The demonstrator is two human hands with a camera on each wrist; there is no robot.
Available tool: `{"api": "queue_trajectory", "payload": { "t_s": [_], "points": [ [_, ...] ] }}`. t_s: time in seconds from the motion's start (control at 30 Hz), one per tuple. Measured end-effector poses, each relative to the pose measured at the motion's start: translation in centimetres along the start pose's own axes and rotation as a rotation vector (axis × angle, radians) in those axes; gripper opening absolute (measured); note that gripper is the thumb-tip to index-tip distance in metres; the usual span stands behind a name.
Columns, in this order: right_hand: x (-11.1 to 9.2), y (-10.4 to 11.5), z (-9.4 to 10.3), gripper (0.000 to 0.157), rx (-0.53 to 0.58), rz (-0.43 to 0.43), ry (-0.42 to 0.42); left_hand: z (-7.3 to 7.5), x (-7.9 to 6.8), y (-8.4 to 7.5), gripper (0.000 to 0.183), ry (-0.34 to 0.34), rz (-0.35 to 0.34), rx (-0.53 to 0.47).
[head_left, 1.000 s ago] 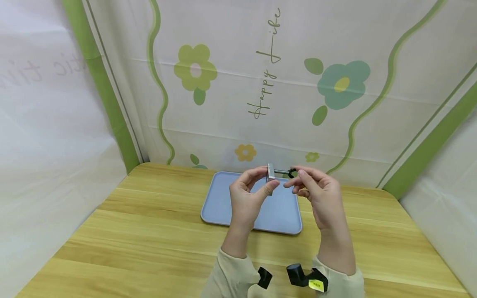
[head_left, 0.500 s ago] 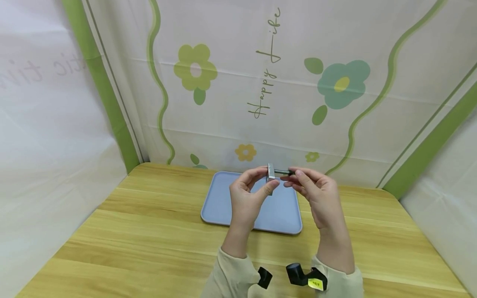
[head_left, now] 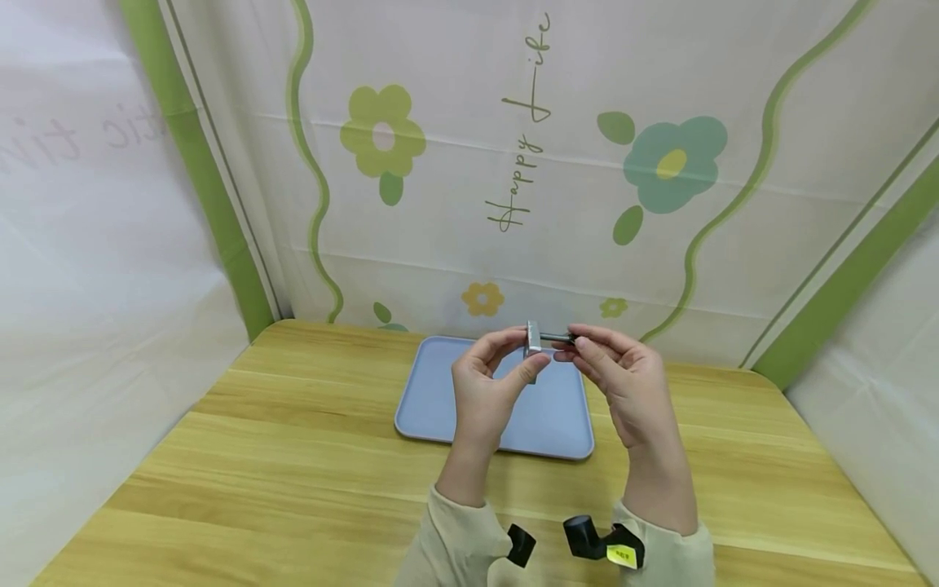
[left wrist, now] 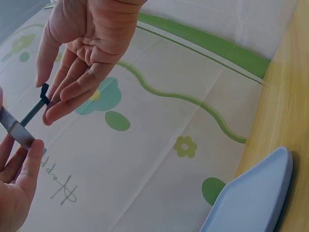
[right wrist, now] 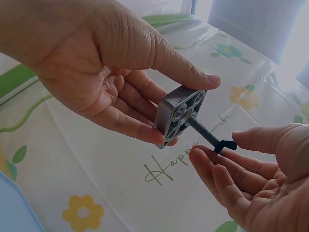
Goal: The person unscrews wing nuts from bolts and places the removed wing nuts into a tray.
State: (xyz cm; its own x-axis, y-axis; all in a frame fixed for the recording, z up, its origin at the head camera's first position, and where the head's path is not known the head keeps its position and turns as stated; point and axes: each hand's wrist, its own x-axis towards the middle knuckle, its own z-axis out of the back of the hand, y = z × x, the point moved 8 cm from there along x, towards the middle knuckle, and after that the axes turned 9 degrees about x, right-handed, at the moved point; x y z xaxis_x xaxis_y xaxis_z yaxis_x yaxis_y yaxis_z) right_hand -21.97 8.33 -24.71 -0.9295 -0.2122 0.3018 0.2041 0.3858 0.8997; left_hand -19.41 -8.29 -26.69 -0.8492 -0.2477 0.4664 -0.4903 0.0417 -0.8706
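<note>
My left hand (head_left: 484, 395) pinches a square grey metal block (right wrist: 169, 113) by its edges, thumb on one side and fingers on the other. The right wrist view shows ring-shaped hollows in the block's face. A threaded wing bolt (right wrist: 204, 130) stands out of the middle of that face, its black winged head (right wrist: 226, 146) at the outer end. My right hand (head_left: 634, 391) has thumb and fingertips at this head, pinching it lightly. How deep the thread sits in the block is hidden. Both hands are raised above the blue tray.
A light blue tray (head_left: 429, 399) lies on the wooden table (head_left: 293, 456) below the hands. Behind it hangs a white curtain (head_left: 440, 220) printed with flowers. Black wrist cameras (head_left: 583, 538) are strapped over the sleeves.
My right fingers have shifted slightly left and closed over the bolt's winged head, which showed more openly a second ago. The left hand and block have stayed almost still.
</note>
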Motion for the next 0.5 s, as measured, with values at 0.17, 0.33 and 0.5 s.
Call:
{"api": "queue_trajectory", "payload": {
  "t_s": [0.17, 0.33, 0.5],
  "points": [
    [-0.03, 0.03, -0.03, 0.021, 0.003, 0.020, 0.018, -0.08, -0.05, 0.06, 0.034, 0.002, 0.011, -0.004],
    [-0.02, 0.12, -0.07, 0.025, -0.023, 0.054, 0.031, -0.15, -0.09, 0.16, 0.034, 0.005, 0.020, -0.006],
    [0.03, 0.29, -0.04, 0.026, -0.055, 0.094, 0.026, -0.20, -0.11, 0.14, 0.034, 0.002, 0.021, 0.004]
  ]
}}
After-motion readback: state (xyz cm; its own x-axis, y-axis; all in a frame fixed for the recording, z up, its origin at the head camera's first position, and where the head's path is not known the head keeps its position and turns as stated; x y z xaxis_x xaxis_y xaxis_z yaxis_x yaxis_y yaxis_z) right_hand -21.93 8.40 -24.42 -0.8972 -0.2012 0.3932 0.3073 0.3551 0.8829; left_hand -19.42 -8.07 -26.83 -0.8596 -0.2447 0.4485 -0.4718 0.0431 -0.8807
